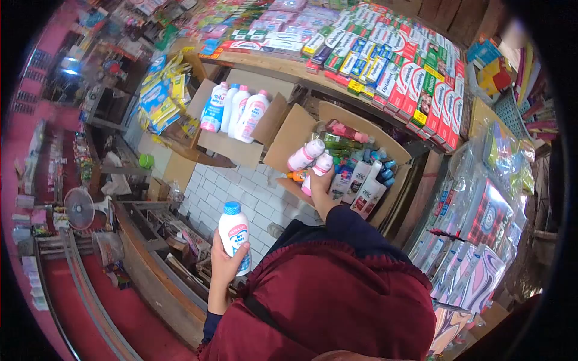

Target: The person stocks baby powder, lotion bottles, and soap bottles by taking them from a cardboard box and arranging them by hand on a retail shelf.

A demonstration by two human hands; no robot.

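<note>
My left hand (224,268) grips a white powder bottle with a blue cap (235,233), held upright at chest height over the tiled floor. My right hand (319,189) reaches forward to an open cardboard box (295,135) and is closed around two small pink-and-white bottles (313,161) at the box's near edge. Inside that box lie several more bottles, white, green and pink (358,174). My maroon jacket (337,301) fills the lower middle of the view.
A second open cardboard box (232,147) to the left holds three white bottles (235,108). Above both runs a wooden shelf (283,69) stacked with toothpaste cartons (415,84). Packaged goods hang at right (481,228). A wooden counter (150,265) and a small fan (78,207) are at left.
</note>
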